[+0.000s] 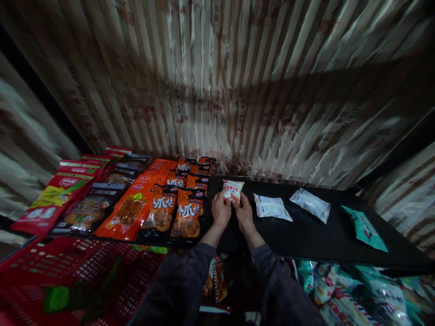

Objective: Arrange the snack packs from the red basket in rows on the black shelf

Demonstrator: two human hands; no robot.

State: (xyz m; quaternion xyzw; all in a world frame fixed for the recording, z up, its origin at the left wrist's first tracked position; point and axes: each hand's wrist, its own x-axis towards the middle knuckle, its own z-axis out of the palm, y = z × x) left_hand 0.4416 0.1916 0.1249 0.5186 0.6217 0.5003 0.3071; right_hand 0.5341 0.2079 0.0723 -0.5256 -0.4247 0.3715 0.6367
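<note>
Both of my hands reach over a black shelf and grip one small white snack packet with red lettering. My left hand has its fingers closed on the packet's left side. On the opposite side, my right hand pinches it near the lower edge. Just right of my hands lies a white packet, and a second white packet is farther along. Close to my left hand stand rows of orange and black snack bags.
Further left on the shelf are orange bags, dark bags and red bags. A teal packet lies at the right. Below are a red plastic basket and a heap of snack packets. Corrugated sheeting stands behind.
</note>
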